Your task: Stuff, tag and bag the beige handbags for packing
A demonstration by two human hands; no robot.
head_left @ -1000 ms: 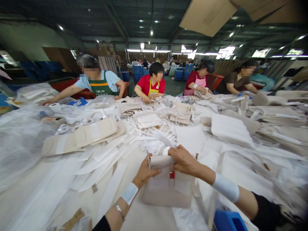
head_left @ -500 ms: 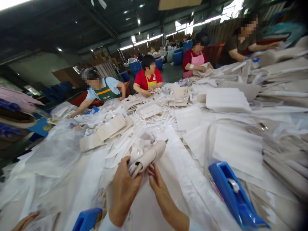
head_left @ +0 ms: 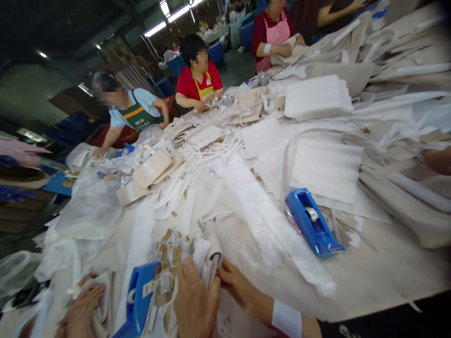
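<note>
In front of me a beige roll of soft sheet material [head_left: 213, 246] stands tilted, with a white layer tucked along its left side and a small metal piece at its far end. My left hand [head_left: 195, 298] is wrapped round its near left side. On the right, my right hand [head_left: 235, 284] grips its lower edge, with the fingertips partly hidden behind the roll. Brown paper tags with strings [head_left: 169, 253] lie just beyond my left hand. A blue tape dispenser [head_left: 139, 293] stands to the left of that hand.
A second blue tape dispenser [head_left: 312, 223] sits to the right. White foam sheets [head_left: 322, 171], beige pieces [head_left: 153, 169] and clear plastic [head_left: 91, 211] cover much of the table. A co-worker's hands [head_left: 84, 300] work at lower left; another hand [head_left: 439, 161] shows at the right edge. Several people stand opposite.
The roll in my hands has come nearer and tipped more upright. My view has turned downward and right. The co-worker's hands at lower left show more fully, and a hand has appeared at right.
</note>
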